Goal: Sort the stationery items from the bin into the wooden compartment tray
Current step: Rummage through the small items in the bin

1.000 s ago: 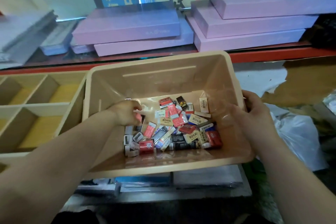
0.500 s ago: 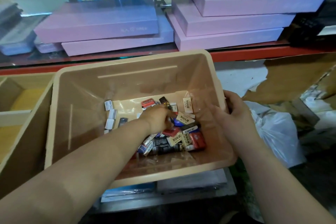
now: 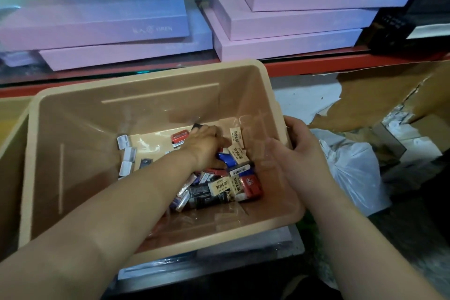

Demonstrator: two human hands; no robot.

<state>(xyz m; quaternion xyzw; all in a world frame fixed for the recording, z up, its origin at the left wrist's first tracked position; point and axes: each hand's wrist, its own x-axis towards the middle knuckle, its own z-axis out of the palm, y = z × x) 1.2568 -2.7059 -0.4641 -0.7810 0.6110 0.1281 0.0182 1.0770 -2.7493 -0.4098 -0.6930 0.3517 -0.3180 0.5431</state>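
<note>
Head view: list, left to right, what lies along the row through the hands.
Tray → white cases → left hand → right hand, gripping the bin rim → bag.

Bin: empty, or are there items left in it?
Not empty. The bin holds a pile of small packets on its floor, and the left hand is down among them.
</note>
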